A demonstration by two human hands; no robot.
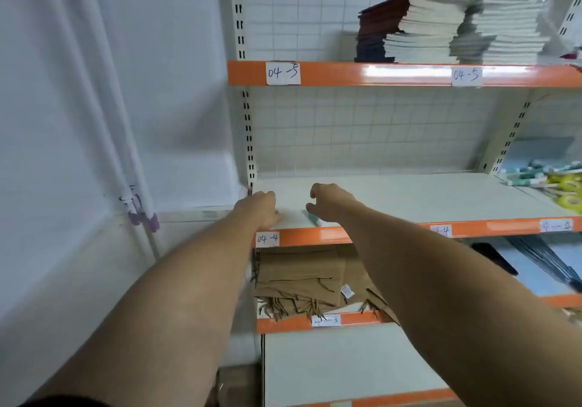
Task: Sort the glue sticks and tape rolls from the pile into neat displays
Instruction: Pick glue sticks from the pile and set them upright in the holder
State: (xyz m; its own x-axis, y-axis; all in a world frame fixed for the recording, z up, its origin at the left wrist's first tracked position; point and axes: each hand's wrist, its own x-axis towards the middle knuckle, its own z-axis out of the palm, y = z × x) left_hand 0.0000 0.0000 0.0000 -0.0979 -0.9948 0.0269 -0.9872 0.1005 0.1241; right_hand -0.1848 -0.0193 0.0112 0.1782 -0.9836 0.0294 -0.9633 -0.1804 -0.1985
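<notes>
Both arms reach to the near-left corner of the shelf (409, 195) labelled 04-4. The left grip (258, 209) lies knuckles-up at the shelf's left edge, fingers hidden, so I cannot tell whether it holds anything; a teal bit shows at its right side. The right grip (330, 203) is loose, thumb and fingers apart around nothing, just over a glue stick (313, 218) lying at the near edge. The pile (548, 180) of sticks and yellow tape rolls sits far right.
</notes>
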